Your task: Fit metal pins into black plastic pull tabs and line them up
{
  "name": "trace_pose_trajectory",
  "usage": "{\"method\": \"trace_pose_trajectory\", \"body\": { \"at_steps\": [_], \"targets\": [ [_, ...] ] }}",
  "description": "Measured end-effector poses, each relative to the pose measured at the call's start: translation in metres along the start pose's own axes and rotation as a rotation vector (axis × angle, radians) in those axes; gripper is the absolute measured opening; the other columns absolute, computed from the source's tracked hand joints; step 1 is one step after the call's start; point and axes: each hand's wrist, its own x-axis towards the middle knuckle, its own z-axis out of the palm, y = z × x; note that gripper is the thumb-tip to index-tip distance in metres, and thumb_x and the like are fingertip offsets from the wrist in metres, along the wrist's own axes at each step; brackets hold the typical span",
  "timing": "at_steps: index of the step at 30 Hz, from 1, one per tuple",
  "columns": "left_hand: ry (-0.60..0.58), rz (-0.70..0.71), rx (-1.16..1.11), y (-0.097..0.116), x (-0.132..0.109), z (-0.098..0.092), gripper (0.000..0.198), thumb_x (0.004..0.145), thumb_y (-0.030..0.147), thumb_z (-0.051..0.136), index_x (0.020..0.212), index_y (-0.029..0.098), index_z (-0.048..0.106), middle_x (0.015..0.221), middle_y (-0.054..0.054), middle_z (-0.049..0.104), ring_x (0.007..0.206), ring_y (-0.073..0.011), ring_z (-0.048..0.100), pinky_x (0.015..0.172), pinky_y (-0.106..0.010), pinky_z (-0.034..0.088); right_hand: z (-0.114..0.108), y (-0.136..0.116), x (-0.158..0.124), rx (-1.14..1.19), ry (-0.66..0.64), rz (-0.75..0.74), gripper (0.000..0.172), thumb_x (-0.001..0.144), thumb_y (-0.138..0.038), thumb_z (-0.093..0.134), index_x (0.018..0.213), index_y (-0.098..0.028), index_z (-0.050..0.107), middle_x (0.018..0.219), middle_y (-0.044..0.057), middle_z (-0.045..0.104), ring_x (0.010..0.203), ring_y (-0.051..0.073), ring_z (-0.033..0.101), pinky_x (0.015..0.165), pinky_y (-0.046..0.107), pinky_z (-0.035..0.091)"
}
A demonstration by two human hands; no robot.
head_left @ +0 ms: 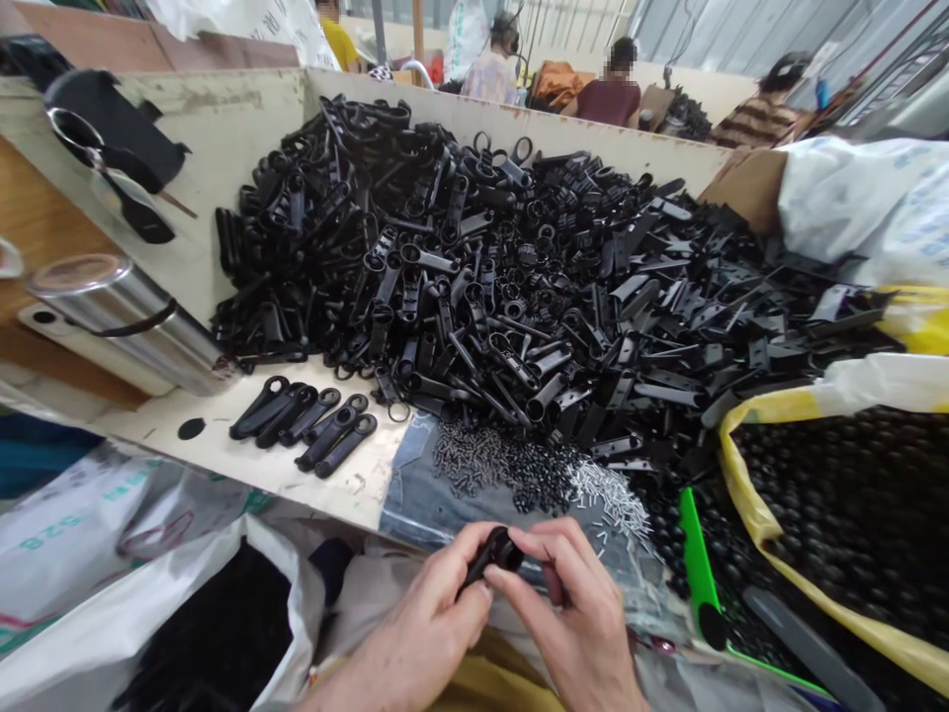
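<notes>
Black plastic piece (493,554) sits at the frame's lower centre, pinched tight between my left grip (437,623) and my right grip (578,603).

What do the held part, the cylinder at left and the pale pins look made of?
Black part, held by left hand and right hand: likely moulded plastic, matte, dull sheen. Cylinder: brushed metal, probably steel, streaked reflections. Pale pins: seemingly bare metal, silvery glint; too small for certainty.
</notes>
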Motion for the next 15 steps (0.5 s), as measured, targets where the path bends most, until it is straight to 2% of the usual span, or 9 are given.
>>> {"method": "trace_pose_trajectory", "body": {
  "at_steps": [2,4,8,11,15],
  "targets": [
    [0.004,-0.01,0.064,0.001,0.0,0.0,0.051,0.089,0.027,0.061,0.14,0.031,0.064,0.124,-0.007,0.075,0.111,-0.0268,0.068,0.09,-0.034,0.056,0.004,-0.001,-0.003,0.002,0.023,0.026,0.012,0.096,-0.032,0.073,0.099,-0.021,0.068,0.085,0.001,0.062,0.054,0.011,0.052,0.044,0.023,0.044],
    [0.023,-0.005,0.098,-0.002,0.001,0.001,0.049,0.088,0.029,0.063,0.137,0.032,0.066,0.137,-0.007,0.07,0.129,-0.0309,0.061,0.105,-0.041,0.051,0.007,-0.002,-0.005,-0.003,0.029,0.042,0.013,0.096,-0.033,0.073,0.097,-0.021,0.067,0.082,0.0,0.061,0.054,0.012,0.052,0.045,0.023,0.044],
    [0.121,0.043,0.068,-0.018,0.0,0.008,0.047,0.09,0.034,0.063,0.137,0.033,0.066,0.146,-0.006,0.064,0.138,-0.0315,0.054,0.117,-0.046,0.04,0.009,-0.007,-0.007,-0.041,0.069,0.04,0.016,0.098,-0.035,0.071,0.093,-0.02,0.066,0.076,-0.001,0.058,0.056,0.013,0.054,0.046,0.023,0.045],
    [0.165,0.055,0.035,-0.027,-0.002,0.016,0.049,0.092,0.031,0.058,0.141,0.031,0.063,0.148,-0.005,0.063,0.139,-0.0302,0.052,0.119,-0.045,0.037,0.009,-0.011,-0.005,-0.084,0.128,0.041,0.021,0.1,-0.039,0.069,0.089,-0.021,0.064,0.072,-0.002,0.055,0.052,0.012,0.053,0.046,0.023,0.046],
    [0.189,0.147,0.05,-0.028,0.005,0.02,0.041,0.094,0.038,0.061,0.132,0.027,0.067,0.135,-0.008,0.07,0.127,-0.0304,0.06,0.106,-0.038,0.048,0.01,-0.013,-0.005,-0.141,0.134,0.002,0.016,0.102,-0.035,0.064,0.094,-0.021,0.064,0.074,-0.001,0.058,0.055,0.013,0.058,0.049,0.023,0.049]
  ]
}}
